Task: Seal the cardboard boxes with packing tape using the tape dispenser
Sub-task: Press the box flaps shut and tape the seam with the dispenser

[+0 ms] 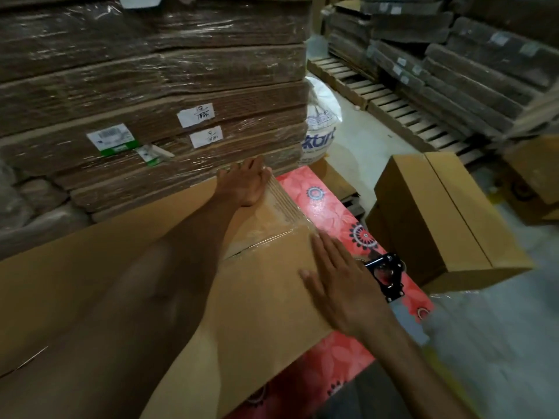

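Cardboard box [266, 303] lies on a red floral mat [332, 207], with clear tape [284, 207] across its top seam. Left hand [245, 182] presses flat at the far edge beside the tape, fingers extended. Right hand [335, 285] rests flat on the box, fingers straight, holding nothing. Tape dispenser [387, 275] lies on the mat just beside the right hand.

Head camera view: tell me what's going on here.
A person is pressing tape down on a large cardboard box that lies on a red floral mat. The left hand reaches to the box's far edge, where the clear tape folds over. The right hand lies flat on top, near the taped seam. The tape dispenser sits unheld on the mat, right of the box. A second box stands further right.
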A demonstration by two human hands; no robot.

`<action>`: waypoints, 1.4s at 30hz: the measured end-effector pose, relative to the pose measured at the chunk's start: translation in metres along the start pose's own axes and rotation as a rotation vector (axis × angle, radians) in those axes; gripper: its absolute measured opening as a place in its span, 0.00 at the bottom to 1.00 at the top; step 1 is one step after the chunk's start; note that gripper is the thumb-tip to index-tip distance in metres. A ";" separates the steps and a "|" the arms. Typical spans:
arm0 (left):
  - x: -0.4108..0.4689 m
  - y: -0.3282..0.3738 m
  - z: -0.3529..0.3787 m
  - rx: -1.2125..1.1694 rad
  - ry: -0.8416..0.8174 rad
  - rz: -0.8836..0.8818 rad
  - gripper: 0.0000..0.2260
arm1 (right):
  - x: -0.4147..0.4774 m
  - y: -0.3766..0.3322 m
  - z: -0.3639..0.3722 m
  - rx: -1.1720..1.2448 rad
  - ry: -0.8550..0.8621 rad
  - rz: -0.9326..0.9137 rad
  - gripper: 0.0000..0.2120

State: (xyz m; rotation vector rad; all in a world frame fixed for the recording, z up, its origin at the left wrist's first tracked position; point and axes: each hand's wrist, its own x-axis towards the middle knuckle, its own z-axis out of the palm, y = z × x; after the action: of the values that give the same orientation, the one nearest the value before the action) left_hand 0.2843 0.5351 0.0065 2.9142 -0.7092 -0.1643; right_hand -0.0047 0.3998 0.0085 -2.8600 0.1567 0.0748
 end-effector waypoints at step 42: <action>-0.434 -0.105 -0.007 0.203 0.046 -0.807 0.30 | -0.093 -0.138 0.040 0.000 0.090 0.010 0.28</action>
State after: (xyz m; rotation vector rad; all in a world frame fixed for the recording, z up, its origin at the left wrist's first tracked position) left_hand -0.0515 0.8292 0.0287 3.1953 0.5189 -0.1041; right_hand -0.0830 0.5516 0.0138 -2.8645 0.1890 -0.0517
